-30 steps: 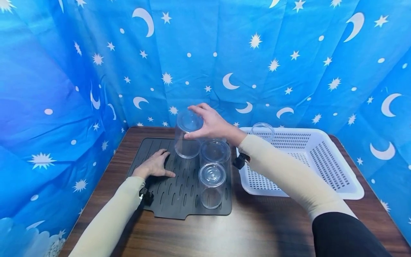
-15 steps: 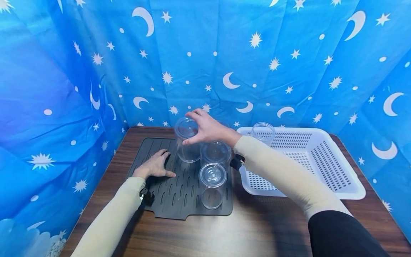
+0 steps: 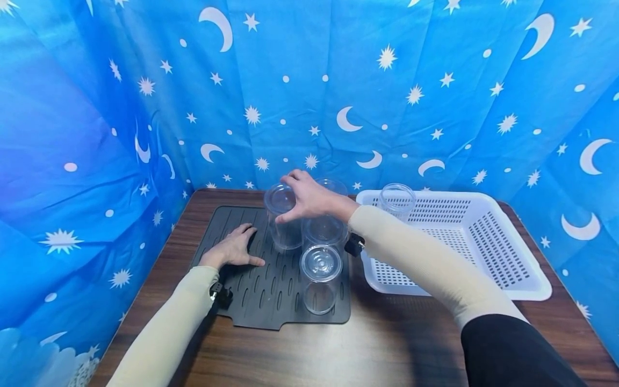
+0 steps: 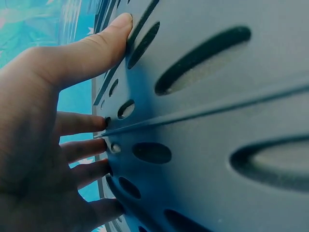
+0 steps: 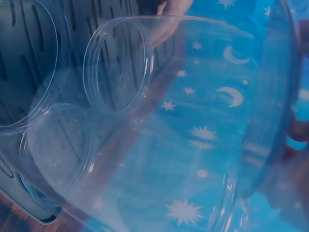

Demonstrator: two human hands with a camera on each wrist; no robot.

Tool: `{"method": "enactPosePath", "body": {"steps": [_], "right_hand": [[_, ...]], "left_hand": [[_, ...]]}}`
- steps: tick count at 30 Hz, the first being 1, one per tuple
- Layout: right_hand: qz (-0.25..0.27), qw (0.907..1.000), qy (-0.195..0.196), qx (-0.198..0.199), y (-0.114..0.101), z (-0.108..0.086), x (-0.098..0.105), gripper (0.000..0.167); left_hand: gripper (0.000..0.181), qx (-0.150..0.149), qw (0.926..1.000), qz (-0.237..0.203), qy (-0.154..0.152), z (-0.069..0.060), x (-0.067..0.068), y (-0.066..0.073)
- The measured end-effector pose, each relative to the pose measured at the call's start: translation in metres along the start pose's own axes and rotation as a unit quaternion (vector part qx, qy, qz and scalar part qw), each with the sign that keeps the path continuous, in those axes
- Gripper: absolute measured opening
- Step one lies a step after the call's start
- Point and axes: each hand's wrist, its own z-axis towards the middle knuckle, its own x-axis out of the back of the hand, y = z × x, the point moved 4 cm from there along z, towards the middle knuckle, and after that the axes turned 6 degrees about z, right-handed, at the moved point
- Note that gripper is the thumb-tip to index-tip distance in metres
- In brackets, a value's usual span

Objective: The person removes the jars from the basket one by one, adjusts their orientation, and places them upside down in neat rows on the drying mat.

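My right hand (image 3: 311, 194) grips a clear plastic jar (image 3: 285, 228) near its top, fingers and thumb spread around the rim. The jar stands upright at the back of the dark grey slotted mat (image 3: 256, 295); whether its bottom touches is hard to tell. Other clear jars stand close beside it on the right: one at the front (image 3: 321, 290), a wider one (image 3: 325, 230) behind that, and another (image 3: 332, 186) partly hidden by my hand. My left hand (image 3: 233, 248) rests on the mat's left side, fingers spread and holding nothing. Its fingertips (image 4: 123, 21) press the mat in the left wrist view.
A white perforated basket (image 3: 512, 293) stands right of the mat, with a clear jar (image 3: 397, 200) at its back left corner. My right forearm crosses over the basket. A blue curtain (image 3: 309, 107) with moons and stars encloses the wooden table (image 3: 387, 344) at the back and sides.
My right hand has lowered the clear jar toward the back of the mat, and the jar behind my wrist shows more. The left hand has stayed in place.
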Motion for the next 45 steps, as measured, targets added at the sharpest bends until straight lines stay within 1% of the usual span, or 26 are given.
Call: {"method": "enactPosePath", "body": {"steps": [5, 12, 22, 31, 36, 40, 45], "right_hand": [[-0.006, 0.9999, -0.007, 0.005, 0.002, 0.001, -0.004, 0.102], [-0.022, 0.9992, -0.034, 0.001, 0.003, 0.002, -0.010, 0.100], [-0.051, 0.9977, -0.044, 0.011, 0.002, 0.005, -0.012, 0.098], [-0.071, 0.9957, -0.059, -0.003, 0.001, 0.005, -0.015, 0.098], [-0.084, 0.9944, -0.064, -0.001, 0.000, 0.005, -0.014, 0.097], [-0.092, 0.9932, -0.070, 0.002, -0.001, 0.005, -0.013, 0.101], [-0.088, 0.9932, -0.076, 0.003, -0.001, 0.004, -0.013, 0.109]], "left_hand": [[0.109, -0.001, 1.0000, 0.000, -0.001, 0.000, 0.001, 0.000], [0.109, -0.004, 1.0000, 0.004, -0.001, 0.000, 0.002, 0.000], [0.109, 0.000, 1.0000, 0.005, 0.000, -0.001, 0.004, 0.003], [0.109, -0.003, 1.0000, 0.005, -0.001, -0.001, 0.004, 0.003], [0.109, -0.002, 1.0000, 0.008, 0.000, 0.001, 0.004, 0.003], [0.109, -0.001, 1.0000, 0.006, 0.001, 0.000, 0.003, 0.002], [0.110, 0.001, 1.0000, 0.002, 0.001, -0.001, 0.002, 0.002]]}}
